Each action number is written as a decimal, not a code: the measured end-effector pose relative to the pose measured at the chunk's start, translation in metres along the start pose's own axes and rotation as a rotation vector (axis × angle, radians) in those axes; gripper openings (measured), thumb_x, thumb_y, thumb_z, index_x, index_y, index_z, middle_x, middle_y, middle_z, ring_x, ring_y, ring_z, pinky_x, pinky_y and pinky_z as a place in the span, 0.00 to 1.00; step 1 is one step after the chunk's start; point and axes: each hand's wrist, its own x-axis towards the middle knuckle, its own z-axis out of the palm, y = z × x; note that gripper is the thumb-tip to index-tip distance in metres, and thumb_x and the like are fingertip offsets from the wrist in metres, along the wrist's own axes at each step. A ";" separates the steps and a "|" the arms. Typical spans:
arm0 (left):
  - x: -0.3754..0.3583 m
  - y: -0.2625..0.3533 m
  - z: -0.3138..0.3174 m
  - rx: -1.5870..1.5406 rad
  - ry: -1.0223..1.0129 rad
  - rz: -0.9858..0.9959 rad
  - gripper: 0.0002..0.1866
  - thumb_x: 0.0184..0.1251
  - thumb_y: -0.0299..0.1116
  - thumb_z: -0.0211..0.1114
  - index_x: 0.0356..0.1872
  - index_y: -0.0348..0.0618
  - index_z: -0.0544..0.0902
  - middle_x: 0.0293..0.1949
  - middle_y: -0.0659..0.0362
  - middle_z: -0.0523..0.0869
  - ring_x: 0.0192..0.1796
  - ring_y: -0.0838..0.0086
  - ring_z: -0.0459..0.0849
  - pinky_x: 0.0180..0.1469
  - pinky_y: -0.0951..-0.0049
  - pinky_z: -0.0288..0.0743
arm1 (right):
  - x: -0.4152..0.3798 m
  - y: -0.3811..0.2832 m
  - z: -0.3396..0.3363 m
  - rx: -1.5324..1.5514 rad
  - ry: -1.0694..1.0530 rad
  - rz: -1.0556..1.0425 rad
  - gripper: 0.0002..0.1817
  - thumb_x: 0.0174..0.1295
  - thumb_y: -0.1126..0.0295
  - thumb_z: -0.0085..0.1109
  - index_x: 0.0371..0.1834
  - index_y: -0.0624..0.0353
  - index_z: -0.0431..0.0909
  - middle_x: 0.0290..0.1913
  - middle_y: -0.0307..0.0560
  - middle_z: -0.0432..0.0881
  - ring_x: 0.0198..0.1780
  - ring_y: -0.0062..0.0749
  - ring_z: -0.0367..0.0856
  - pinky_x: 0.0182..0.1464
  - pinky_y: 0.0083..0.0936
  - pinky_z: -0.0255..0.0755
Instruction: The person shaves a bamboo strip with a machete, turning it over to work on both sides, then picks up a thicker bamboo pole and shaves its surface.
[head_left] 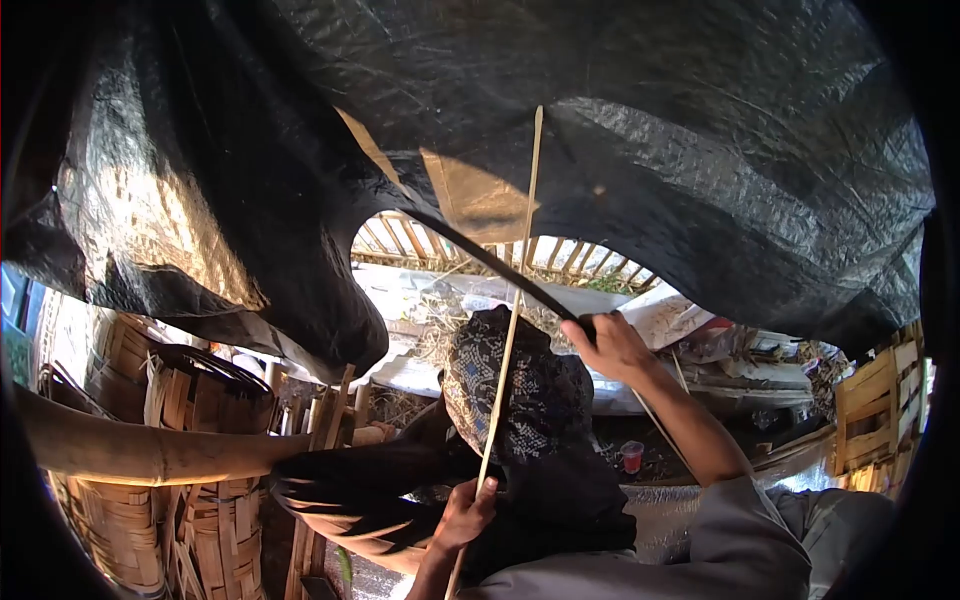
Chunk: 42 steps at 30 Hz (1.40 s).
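Note:
My left hand [467, 515], low in the middle, is closed around a long pale bamboo strip [507, 365]. The strip stands nearly upright in view, its pointed top against the black sheeting. My right hand [610, 347], raised at right of centre, grips the near end of a long dark narrow piece [490, 262]. That piece slants up to the left and crosses the bamboo strip in this view; I cannot tell whether it is a blade or a strip. Dark patterned cloth [520, 390] bulges up between my arms, behind the bamboo strip.
Black plastic sheeting [700, 130] hangs low overhead. A thick bamboo pole [160, 445] juts in from the left, above woven bamboo baskets [215, 520]. A red cup [631, 457] stands right of the cloth. At far right is another woven bamboo piece [875, 405].

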 end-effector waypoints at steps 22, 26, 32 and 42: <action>-0.012 0.016 0.016 -0.253 0.043 -0.182 0.24 0.69 0.55 0.53 0.23 0.45 0.68 0.18 0.72 0.62 0.18 0.89 0.58 0.19 0.84 0.51 | -0.073 -0.050 -0.018 -0.151 -0.497 -0.255 0.33 0.56 0.34 0.48 0.30 0.56 0.83 0.10 0.48 0.74 0.14 0.37 0.78 0.17 0.33 0.72; -0.011 0.010 0.010 -0.001 0.041 -0.028 0.28 0.68 0.57 0.52 0.19 0.43 0.67 0.16 0.69 0.63 0.19 0.84 0.60 0.22 0.78 0.56 | -0.062 -0.057 -0.027 -0.325 -0.589 -0.228 0.35 0.54 0.30 0.47 0.30 0.54 0.83 0.11 0.50 0.75 0.15 0.39 0.79 0.17 0.34 0.72; -0.010 -0.004 0.001 -0.053 -0.020 -0.017 0.28 0.70 0.55 0.51 0.18 0.43 0.65 0.16 0.67 0.62 0.20 0.84 0.62 0.22 0.77 0.58 | -0.019 -0.030 -0.017 -0.151 -0.103 -0.076 0.30 0.62 0.46 0.52 0.13 0.62 0.76 0.12 0.55 0.75 0.16 0.44 0.79 0.18 0.36 0.71; -0.021 -0.008 0.006 0.160 0.050 0.110 0.27 0.72 0.53 0.48 0.17 0.43 0.65 0.15 0.69 0.61 0.18 0.83 0.61 0.21 0.77 0.57 | 0.001 -0.023 -0.016 -0.259 -0.251 -0.126 0.32 0.61 0.40 0.50 0.17 0.61 0.77 0.10 0.46 0.72 0.13 0.32 0.74 0.16 0.33 0.68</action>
